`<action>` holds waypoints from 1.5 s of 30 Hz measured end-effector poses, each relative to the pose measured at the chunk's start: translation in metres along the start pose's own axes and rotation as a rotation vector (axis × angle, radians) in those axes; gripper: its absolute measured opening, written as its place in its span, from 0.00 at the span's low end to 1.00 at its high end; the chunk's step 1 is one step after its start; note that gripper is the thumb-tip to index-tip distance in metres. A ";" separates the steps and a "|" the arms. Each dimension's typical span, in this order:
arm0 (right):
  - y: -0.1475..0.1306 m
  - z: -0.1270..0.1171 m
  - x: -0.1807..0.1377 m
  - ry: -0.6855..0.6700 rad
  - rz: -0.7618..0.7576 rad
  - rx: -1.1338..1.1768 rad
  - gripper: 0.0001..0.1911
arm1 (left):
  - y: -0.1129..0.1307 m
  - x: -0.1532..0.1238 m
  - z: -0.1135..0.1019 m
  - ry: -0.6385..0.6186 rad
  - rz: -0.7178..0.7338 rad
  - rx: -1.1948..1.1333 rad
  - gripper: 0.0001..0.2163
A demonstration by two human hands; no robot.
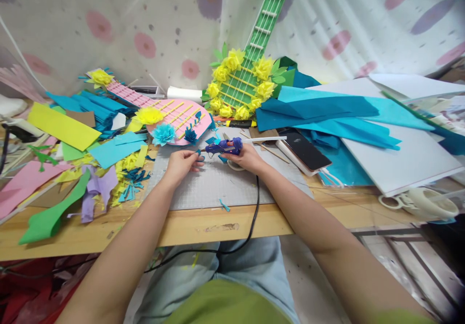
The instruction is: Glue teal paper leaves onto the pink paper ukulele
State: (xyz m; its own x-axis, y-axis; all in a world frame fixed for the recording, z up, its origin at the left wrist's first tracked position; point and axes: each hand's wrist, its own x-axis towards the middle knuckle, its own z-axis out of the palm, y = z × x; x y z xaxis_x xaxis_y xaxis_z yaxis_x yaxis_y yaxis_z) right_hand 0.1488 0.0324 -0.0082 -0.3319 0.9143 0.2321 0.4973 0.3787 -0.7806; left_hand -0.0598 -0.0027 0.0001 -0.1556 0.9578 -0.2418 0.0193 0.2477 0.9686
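Note:
My right hand (248,158) grips a blue glue gun (224,146) with a white glue stick (267,139) jutting from its back. The nozzle points left, toward my left hand (184,165). There my thumb and finger pinch a small dark blue paper piece (198,152), mostly hidden, right by the nozzle tip; I cannot tell whether they touch. Both hands are over a grey cutting mat (207,188). Just behind lies a pink paper guitar (178,115) with yellow and blue flowers. Scissors (236,166) are partly covered by my right hand.
A green paper guitar (238,89) with yellow flowers leans at the back. Paper scraps (131,178) crowd the left; blue crepe sheets (319,108) and a phone (307,149) lie right. The gun's black cord (254,217) drops over the table edge. A tape roll (432,203) sits far right.

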 end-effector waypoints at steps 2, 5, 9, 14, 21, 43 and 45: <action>0.000 0.000 0.000 -0.003 -0.002 -0.012 0.16 | -0.001 0.000 0.000 -0.006 0.008 -0.001 0.04; -0.001 0.000 0.000 -0.013 -0.015 -0.022 0.15 | 0.000 -0.001 0.000 -0.005 0.008 0.000 0.04; -0.003 0.000 0.000 -0.011 -0.014 -0.021 0.16 | 0.002 -0.003 0.001 -0.005 -0.002 0.017 0.04; -0.002 0.000 0.001 -0.003 -0.013 -0.021 0.16 | 0.003 -0.003 0.003 -0.007 -0.011 0.033 0.03; 0.000 0.001 0.001 -0.001 -0.012 0.056 0.17 | 0.002 -0.003 0.002 -0.038 0.009 0.017 0.04; 0.022 -0.052 0.009 0.209 0.342 -0.581 0.29 | 0.025 0.007 -0.016 -0.016 0.383 0.382 0.16; 0.006 -0.066 0.001 0.107 0.371 -0.720 0.26 | 0.039 0.007 -0.021 -0.043 0.418 0.547 0.22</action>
State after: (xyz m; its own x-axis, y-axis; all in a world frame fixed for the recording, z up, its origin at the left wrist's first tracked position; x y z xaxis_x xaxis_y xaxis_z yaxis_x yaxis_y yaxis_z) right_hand 0.2043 0.0447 0.0256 0.0158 0.9933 0.1144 0.9651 0.0148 -0.2613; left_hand -0.0811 0.0107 0.0378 0.0121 0.9910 0.1333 0.5663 -0.1167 0.8159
